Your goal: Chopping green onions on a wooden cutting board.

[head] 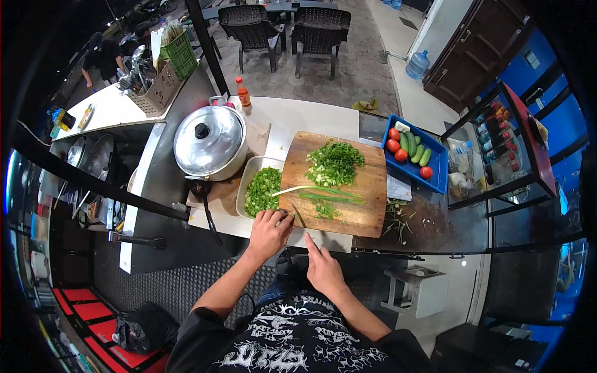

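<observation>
My right hand (324, 269) grips a kitchen knife (300, 217), its blade pointing away from me over the near left part of a wooden cutting board (368, 210). My left hand (269, 233) is at the board's near left corner, beside the chopped-greens container; its curled fingers hide whether anything is in them. Chopped scallions (338, 161) are heaped on the far half of the board. Nearer me lie a few whole scallion stalks (322, 195) and a small pile of cut greens (326, 210). A pale plastic container (239, 198) full of chopped scallions (262, 189) adjoins the board's left side.
Left of the board stands a lidded aluminium pot (210, 144), with a black-handled ladle (209, 214) before it. A sauce bottle (243, 93) is behind. On the right are a blue tray (415, 175) of tomatoes and cucumbers, scallion scraps (397, 217) and a glass bottle case (503, 144).
</observation>
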The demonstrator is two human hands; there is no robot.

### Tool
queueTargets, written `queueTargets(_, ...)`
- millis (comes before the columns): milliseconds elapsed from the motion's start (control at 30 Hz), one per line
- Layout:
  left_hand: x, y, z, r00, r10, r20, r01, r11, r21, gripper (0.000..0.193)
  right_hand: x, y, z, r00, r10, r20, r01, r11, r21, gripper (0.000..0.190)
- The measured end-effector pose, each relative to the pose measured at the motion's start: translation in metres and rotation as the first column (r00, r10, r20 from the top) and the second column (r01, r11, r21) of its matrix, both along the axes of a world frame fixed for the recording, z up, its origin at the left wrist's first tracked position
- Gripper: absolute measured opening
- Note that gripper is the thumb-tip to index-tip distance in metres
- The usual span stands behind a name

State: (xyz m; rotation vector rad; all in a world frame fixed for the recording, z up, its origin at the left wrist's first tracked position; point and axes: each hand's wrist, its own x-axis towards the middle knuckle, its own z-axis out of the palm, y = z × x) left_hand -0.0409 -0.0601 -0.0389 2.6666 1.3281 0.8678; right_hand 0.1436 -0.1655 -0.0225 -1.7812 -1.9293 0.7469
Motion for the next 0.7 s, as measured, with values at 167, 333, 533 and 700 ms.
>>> queueTargets(167, 0.0, 0.0, 0.002, 1.0, 0.014, 0.007, -0.014, 0.999, -0.04, 0.029, 0.013, -0.034, -0.005, 1.0, 0.0, 0.017, 0.0, 1.0, -0.025, 0.061)
queueTargets(333, -0.001, 0.0, -0.004, 0.999, 0.012, 0.04, -0.01, 0.999, -0.051, 0.028, 0.014, -0.036, -0.004, 0.991, -0.033, -0.132, 0.031, 0.999, -0.014, 0.059)
queueTargets(533, 0.001, 0.001, -0.001, 0.998, -0.002, 0.06, 0.004, 0.999, -0.039, 0.029, -0.004, -0.009, -0.006, 0.997, -0.04, -0.072, 0.04, 0.999, -0.01, 0.06)
queueTargets(700, -0.001, 0.001, 0.0, 0.997, 0.003, 0.074, 0.001, 0.999, -0.05, 0.032, -0.006, -0.009, -0.001, 0.999, -0.044, -0.022, 0.044, 0.999, -0.019, 0.061)
